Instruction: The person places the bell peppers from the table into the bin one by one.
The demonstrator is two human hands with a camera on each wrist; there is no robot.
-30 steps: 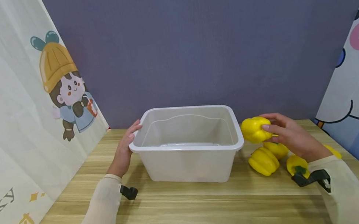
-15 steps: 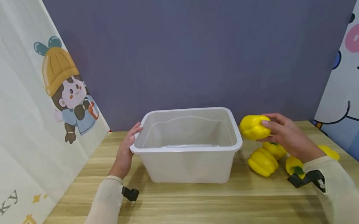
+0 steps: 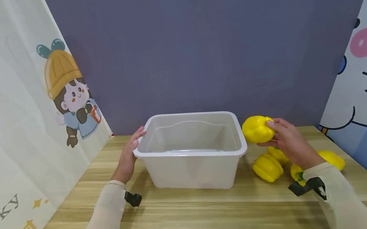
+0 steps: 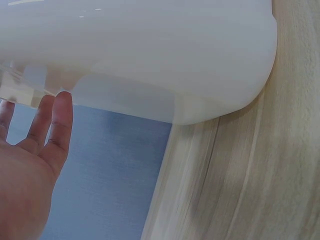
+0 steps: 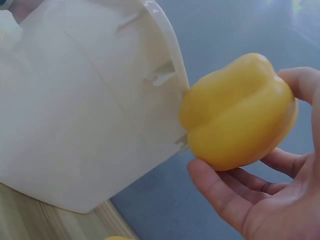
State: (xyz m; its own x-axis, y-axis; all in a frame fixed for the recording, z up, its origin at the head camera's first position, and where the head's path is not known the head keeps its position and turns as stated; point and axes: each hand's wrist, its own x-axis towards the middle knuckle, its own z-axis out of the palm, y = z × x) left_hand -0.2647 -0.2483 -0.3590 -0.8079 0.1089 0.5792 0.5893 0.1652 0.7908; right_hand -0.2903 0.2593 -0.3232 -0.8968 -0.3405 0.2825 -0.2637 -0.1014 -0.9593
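A light grey plastic bin [image 3: 193, 172] stands on the wooden table, its inside bare where visible. My left hand [image 3: 127, 155] rests against the rim at its left end; in the left wrist view the fingers [image 4: 61, 120] are fairly straight and touch the bin's wall. Just beyond the opposite end, my right hand [image 3: 292, 141] holds a yellow bell pepper [image 3: 257, 129] between thumb and fingers at about rim height. The right wrist view has this pepper [image 5: 240, 112] right by the rim; whether they touch I cannot tell.
Several more yellow bell peppers [image 3: 267, 167] lie on the table [image 3: 195, 219] right of the bin, partly hidden by my right hand and forearm. A dark grey panel [image 3: 196, 45] rises behind the bin. Printed sheets [image 3: 10, 111] flank the table.
My right hand has brought the bell pepper slightly left and a little higher, closer to the bin's rim. The left hand stays at the bin; the view has shifted slightly.
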